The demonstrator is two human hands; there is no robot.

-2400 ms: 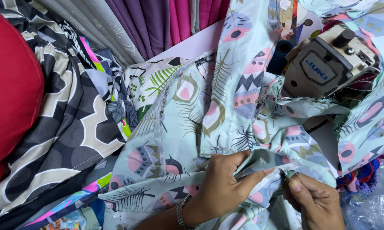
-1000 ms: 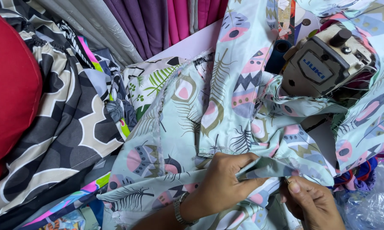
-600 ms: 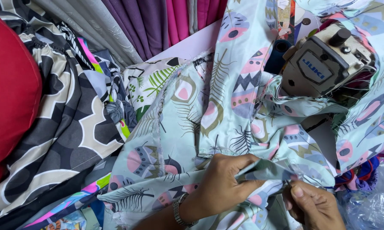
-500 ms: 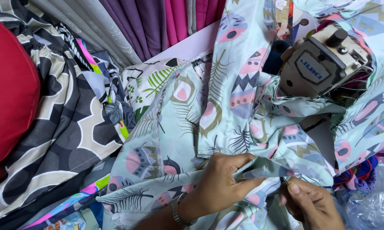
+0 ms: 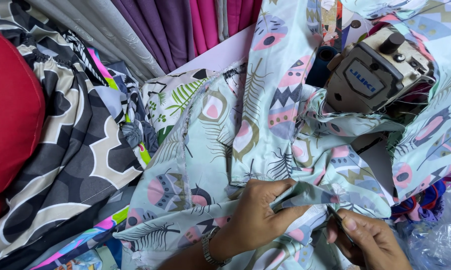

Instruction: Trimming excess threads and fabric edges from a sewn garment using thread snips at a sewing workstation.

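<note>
A pale mint fabric (image 5: 225, 135) printed with pink and grey feather shapes is draped over the work surface and around a beige sewing machine (image 5: 370, 75). My left hand (image 5: 258, 215) pinches a folded edge of this fabric near the bottom middle; a metal watch sits on its wrist. My right hand (image 5: 368, 240), at the bottom right, grips a small dark tool (image 5: 338, 225), its tip against the fabric fold just right of my left fingers. Part of the fold is hidden under my hands.
A red cushion (image 5: 8, 115) lies at the far left. Beside it is a heap of black, grey and cream patterned cloth (image 5: 75, 150). Purple and pink curtains (image 5: 185, 25) hang at the back. A clear plastic bag (image 5: 435, 235) sits at the right edge.
My right hand has shifted slightly along the fold, still beside my left fingers. My left hand keeps its pinch on the fabric. The view has tilted a little.
</note>
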